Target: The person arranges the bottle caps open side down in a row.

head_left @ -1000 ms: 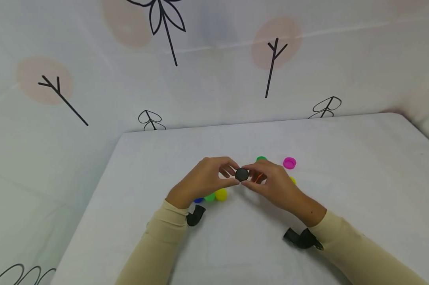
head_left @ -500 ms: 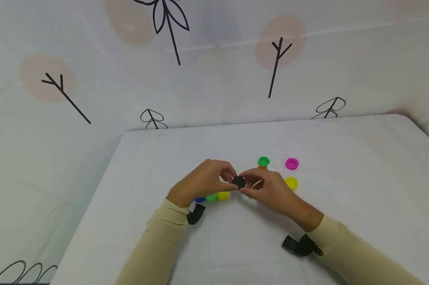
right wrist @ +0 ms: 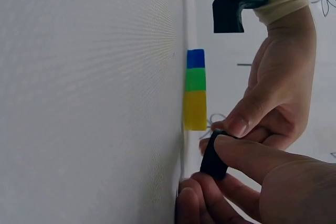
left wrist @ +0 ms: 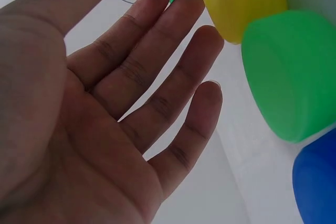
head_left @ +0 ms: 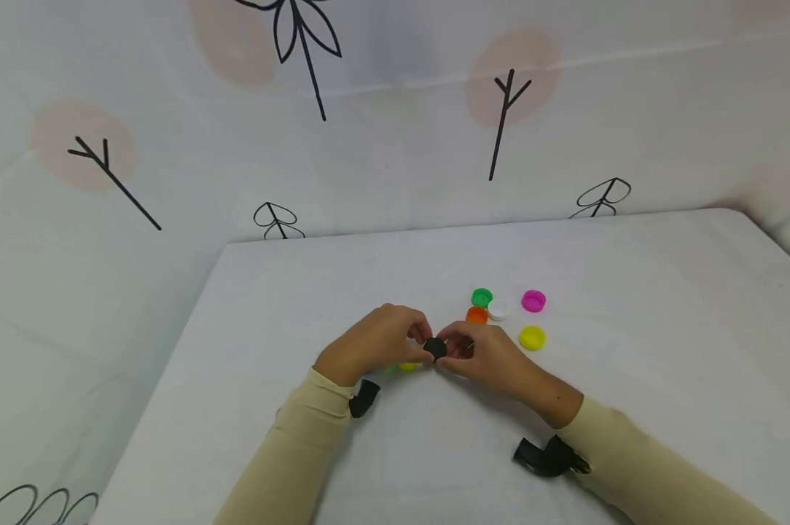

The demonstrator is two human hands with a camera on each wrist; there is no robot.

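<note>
A small black bottle cap (head_left: 436,348) is pinched between both hands. The left hand (head_left: 375,344) holds its left edge between thumb and fingertips. From the other side, the right hand (head_left: 490,356) grips it with thumb and fingers. In the right wrist view the black cap (right wrist: 214,156) stands on edge, tilted, close over the white surface. Beside the left hand's fingers, the left wrist view shows a yellow cap (left wrist: 244,3), a green cap (left wrist: 294,74) and a blue cap (left wrist: 317,177) in a row. That row is mostly hidden behind the left hand in the head view.
Loose caps lie beyond the right hand: orange (head_left: 476,315), white (head_left: 498,310), green (head_left: 482,297), magenta (head_left: 533,300) and yellow (head_left: 532,337). They rest on a white-covered table (head_left: 664,306). A patterned cloth (head_left: 395,146) hangs behind it.
Both hands have come down and slightly left toward the near table with the black cap between them. The orange, white and yellow caps behind the right hand have come into view.
</note>
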